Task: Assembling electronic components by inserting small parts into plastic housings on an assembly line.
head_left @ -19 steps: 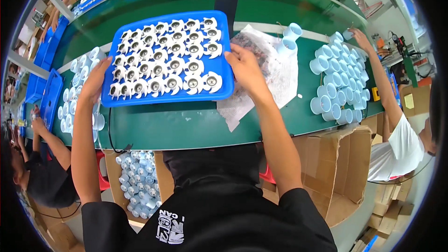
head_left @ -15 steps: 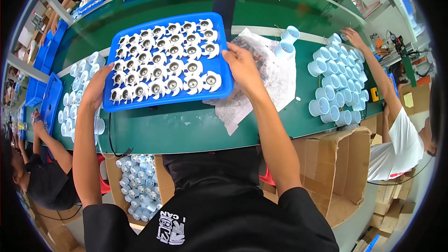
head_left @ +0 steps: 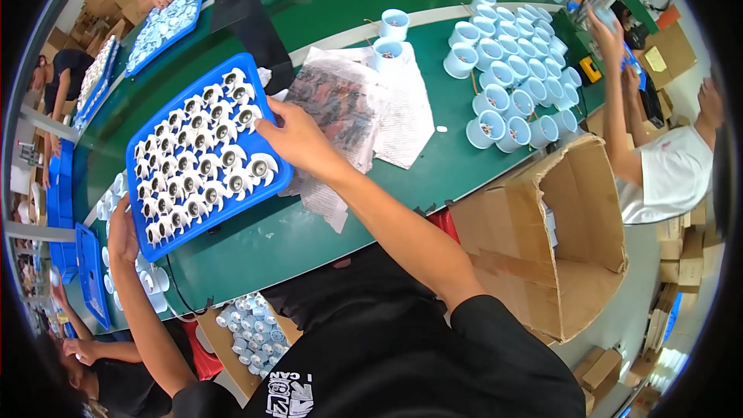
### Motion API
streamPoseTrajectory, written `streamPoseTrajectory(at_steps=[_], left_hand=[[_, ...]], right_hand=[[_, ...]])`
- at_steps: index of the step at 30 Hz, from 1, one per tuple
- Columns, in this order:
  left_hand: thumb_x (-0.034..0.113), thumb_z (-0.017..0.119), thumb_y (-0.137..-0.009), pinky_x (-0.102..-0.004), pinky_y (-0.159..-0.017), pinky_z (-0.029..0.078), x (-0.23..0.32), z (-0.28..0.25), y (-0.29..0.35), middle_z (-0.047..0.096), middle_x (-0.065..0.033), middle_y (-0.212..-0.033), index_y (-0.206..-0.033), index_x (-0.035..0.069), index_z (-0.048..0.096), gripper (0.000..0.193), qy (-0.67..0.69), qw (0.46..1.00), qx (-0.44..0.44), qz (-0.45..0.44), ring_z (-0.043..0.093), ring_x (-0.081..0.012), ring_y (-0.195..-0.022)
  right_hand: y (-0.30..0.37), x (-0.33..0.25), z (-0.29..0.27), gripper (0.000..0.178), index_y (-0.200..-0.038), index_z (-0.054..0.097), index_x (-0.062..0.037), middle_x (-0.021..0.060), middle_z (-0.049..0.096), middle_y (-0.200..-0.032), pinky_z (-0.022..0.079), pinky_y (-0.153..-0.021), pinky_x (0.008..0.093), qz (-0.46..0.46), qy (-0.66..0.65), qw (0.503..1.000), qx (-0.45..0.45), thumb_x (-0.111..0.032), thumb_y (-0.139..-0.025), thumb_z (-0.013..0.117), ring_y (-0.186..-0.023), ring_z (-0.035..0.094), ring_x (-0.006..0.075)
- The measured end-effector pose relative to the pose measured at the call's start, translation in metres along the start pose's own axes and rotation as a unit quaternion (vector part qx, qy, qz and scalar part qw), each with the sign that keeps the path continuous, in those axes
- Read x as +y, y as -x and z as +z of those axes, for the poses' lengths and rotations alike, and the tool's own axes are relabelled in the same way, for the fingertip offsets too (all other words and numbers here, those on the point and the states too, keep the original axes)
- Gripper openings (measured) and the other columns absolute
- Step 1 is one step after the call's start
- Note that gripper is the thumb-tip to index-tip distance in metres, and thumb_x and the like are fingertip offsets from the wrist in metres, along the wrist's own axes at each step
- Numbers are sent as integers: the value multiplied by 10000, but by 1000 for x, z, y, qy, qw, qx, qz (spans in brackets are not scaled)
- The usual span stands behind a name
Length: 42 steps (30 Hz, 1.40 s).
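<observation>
Between my two hands I hold a blue tray (head_left: 267, 178), tilted, above the green table. Rows of small white fan impellers (head_left: 203, 141) with dark metal centres fill most of it. My left hand (head_left: 122, 234) grips the tray's near left edge, its fingers partly hidden by the rim. My right hand (head_left: 298, 135) is closed on the right edge, thumb on top. Just right of the tray lie crumpled printed paper sheets (head_left: 340, 101). At their far end are two light blue cups (head_left: 395, 25).
Many light blue cups (head_left: 495, 73) with wires crowd the table's right. More cups (head_left: 155, 280) stand left, partly behind the tray. An open cardboard box (head_left: 503, 263) is at the near right; another box of blue parts (head_left: 251, 333) sits below. Co-workers (head_left: 669, 170) work on both sides.
My view has turned to the right, and the scene has shifted left and tilted. The tray remains in both hands and has tipped further, its right side higher in the picture.
</observation>
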<state>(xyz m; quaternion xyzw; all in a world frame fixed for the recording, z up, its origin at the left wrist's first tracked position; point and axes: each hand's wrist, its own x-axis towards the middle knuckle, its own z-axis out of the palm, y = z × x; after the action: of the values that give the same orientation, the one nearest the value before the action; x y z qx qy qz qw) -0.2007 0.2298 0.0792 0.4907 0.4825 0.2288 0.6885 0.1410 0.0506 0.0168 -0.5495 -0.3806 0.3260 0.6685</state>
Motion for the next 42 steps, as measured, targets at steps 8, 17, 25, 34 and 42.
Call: streamPoseTrajectory(at_steps=[8, 17, 25, 34, 42], left_hand=[[300, 407, -986, -341, -979, 450, -4, 5, 12, 580, -175, -1251, -1304, -54, 457, 479, -17, 999, 31, 12, 611, -244, -1065], [207, 451, -983, -301, -789, 466, -51, 88, 95, 611, -116, -1048, -1174, -11, 532, 301, -182, 821, 373, 393, 599, -181, -886], [102, 407, -988, -289, -684, 467, -178, 233, 126, 572, -112, -843, -1020, 25, 475, 108, -23, 936, 90, 340, 550, -160, -743], [130, 436, -986, -239, -614, 433, -169, 236, 101, 573, -70, -746, -1043, 3, 544, 176, -185, 946, -37, 262, 514, -110, -650], [170, 450, -994, -219, -546, 340, -174, 247, 103, 552, -38, -678, -1049, 12, 561, 201, -257, 918, 13, 302, 455, -76, -595]], right_hand=[[-8, -3, -2, 293, -1134, 617, -23, 127, 681, -844, 491, -712, 329, 42, -68, 996, -45, -189, -897, 568, -738, 632, 171], [-123, -25, -77, 431, -1161, 607, -23, 120, 659, -903, 498, -756, 355, -122, 314, 941, 40, -185, -781, 730, -838, 638, 232], [-183, 11, -67, 369, -808, 670, 21, 221, 651, -790, 510, -672, 437, -183, 354, 917, -24, -334, -741, 748, -780, 639, 394], [-195, 21, -62, 331, -935, 723, -81, 167, 687, -897, 523, -790, 395, -136, 358, 924, -8, -309, -704, 790, -892, 662, 332], [-171, 17, -53, 365, -973, 718, -54, 146, 701, -907, 524, -792, 392, -115, 277, 954, -6, -289, -703, 788, -893, 666, 307]])
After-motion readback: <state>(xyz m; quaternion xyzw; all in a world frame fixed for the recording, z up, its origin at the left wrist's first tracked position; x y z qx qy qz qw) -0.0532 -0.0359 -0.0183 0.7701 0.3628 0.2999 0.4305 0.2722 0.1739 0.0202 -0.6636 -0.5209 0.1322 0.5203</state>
